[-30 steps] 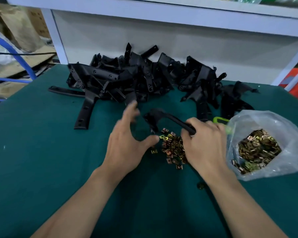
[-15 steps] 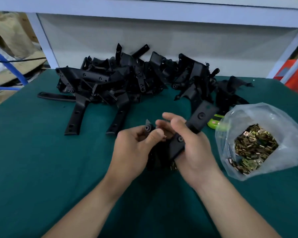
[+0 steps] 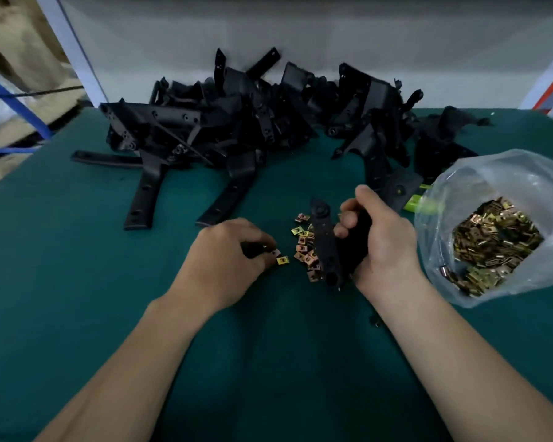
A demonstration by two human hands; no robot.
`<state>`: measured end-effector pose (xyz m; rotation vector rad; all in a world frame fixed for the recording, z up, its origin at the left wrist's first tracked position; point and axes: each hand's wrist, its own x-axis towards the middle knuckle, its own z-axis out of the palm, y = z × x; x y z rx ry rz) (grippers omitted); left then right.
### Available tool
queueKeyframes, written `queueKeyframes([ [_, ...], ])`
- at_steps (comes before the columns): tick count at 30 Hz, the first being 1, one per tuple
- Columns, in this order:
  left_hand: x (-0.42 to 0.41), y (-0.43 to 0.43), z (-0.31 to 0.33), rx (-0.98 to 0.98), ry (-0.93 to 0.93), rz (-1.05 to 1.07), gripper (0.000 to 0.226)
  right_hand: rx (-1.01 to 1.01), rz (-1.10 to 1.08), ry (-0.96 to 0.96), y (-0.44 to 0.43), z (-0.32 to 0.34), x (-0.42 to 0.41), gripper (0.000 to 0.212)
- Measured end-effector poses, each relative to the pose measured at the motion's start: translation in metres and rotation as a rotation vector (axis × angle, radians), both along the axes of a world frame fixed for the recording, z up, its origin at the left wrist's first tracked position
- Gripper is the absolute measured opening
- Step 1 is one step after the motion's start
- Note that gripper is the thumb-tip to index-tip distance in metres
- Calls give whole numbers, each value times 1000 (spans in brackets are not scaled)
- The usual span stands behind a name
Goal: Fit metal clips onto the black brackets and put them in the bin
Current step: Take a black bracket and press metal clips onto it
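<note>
Head view showed my right hand (image 3: pixel 383 240) with its grip closed round one black bracket (image 3: pixel 324 250). It held the bracket tilted over a small heap of metal clips (image 3: pixel 304 250) near the middle of the green tabletop (image 3: pixel 77 282). My left hand (image 3: pixel 227 253) was curled down at the heap's left side, fingertips touching a loose clip (image 3: pixel 276 252). I could not tell if that grip had pinched it. More brackets (image 3: pixel 237 129) lay piled along the far edge. A clear bag (image 3: pixel 498 173) of clips sat by the right edge, just beside my right hand.
</note>
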<state>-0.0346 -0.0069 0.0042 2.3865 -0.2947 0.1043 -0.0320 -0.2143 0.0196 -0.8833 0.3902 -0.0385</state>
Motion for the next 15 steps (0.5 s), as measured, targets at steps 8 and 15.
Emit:
queueKeyframes([
  [8,-8,-13,-3,137,-145,-2,13,-55,65,-19,-1,-2,1,38],
  [15,-10,-26,-5,88,-204,18,11,-181,53,-89,3,-6,-3,36],
])
